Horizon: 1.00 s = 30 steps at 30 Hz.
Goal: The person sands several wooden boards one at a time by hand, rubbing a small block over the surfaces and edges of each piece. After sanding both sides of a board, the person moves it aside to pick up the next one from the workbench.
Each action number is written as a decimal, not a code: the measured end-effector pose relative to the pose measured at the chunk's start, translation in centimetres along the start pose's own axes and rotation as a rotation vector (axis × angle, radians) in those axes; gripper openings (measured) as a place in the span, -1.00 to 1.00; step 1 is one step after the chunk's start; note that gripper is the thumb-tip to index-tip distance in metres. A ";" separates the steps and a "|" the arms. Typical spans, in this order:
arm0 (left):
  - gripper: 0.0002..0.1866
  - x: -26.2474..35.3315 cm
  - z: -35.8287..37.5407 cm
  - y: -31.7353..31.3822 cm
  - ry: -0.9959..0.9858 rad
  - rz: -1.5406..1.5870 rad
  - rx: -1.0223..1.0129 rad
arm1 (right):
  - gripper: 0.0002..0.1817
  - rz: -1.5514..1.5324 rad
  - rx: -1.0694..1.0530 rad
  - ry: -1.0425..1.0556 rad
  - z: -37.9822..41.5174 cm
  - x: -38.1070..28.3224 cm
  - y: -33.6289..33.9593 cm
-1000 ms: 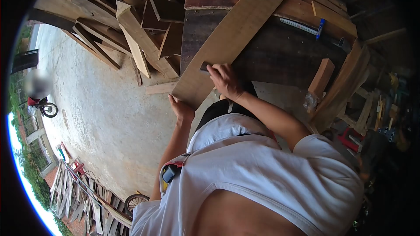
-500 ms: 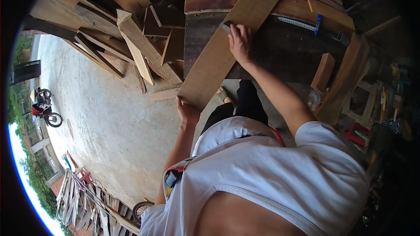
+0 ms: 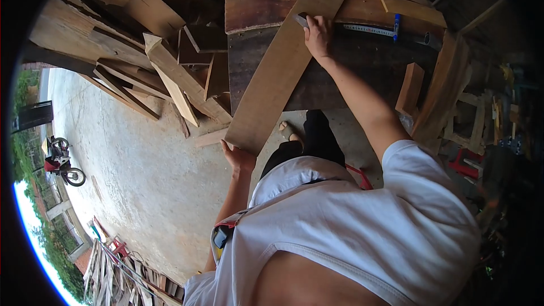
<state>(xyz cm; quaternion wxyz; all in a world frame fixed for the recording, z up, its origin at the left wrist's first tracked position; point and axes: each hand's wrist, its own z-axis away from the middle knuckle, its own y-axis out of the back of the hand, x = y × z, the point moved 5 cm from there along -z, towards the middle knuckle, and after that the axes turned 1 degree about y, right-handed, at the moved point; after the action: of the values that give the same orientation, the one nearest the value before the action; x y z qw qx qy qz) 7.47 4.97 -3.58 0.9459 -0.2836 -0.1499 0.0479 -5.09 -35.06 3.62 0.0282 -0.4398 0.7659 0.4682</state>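
A long flat wooden board [image 3: 280, 68] lies slanted over the dark workbench [image 3: 362, 62], its near end jutting past the bench edge. My left hand [image 3: 240, 158] is closed on that near end, the thumb at the left corner and the other fingers hidden underneath. Farther up, my right hand [image 3: 320, 37] is at the board's far part, its fingers curled around a small grey piece [image 3: 302, 20] that looks like folded sandpaper, pressed to the board's face. Much of this piece is hidden by the fingers.
Right of the board lie a steel ruler [image 3: 368, 30], a blue marker [image 3: 396, 27] and a wood block [image 3: 409, 89]. Offcuts [image 3: 181, 73] lean in a pile at left. A motorbike [image 3: 62, 161] stands on the concrete floor [image 3: 141, 181]. A red stool [image 3: 467, 164] is at right.
My right hand has slid farther up the board with the grey piece. The left hand keeps its hold on the near end. The whole view has shifted slightly.
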 end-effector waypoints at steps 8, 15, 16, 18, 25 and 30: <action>-0.23 -0.6 -2.1 0.3 -0.029 -0.107 -0.064 | -0.57 -0.373 -0.499 0.641 17.5 -18.0 2.8; -0.04 2.2 2.5 -2.2 -0.841 -1.241 0.523 | -0.65 -0.104 -0.070 0.140 -2.1 -0.7 -0.5; -0.04 2.5 3.3 -3.1 -0.847 -1.247 0.523 | -0.65 0.013 -0.024 0.080 -3.9 2.0 -1.0; 0.12 0.9 4.5 -7.2 -1.069 -1.972 0.220 | -0.58 0.046 -0.024 0.043 -3.9 2.3 -1.1; 0.34 -1.8 2.1 -10.0 -0.889 -2.401 0.091 | -0.55 -0.338 -0.456 0.605 10.5 -11.4 1.4; 0.24 -2.0 1.8 -10.0 -0.900 -2.449 0.102 | -0.58 -0.127 -0.168 0.260 -3.1 1.5 0.4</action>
<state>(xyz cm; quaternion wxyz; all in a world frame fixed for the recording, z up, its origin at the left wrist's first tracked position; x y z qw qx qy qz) 5.04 -2.81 2.86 0.2524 0.1129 -0.6088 -0.7436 -5.17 -38.24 4.98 -0.0784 -0.5448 0.6921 0.4669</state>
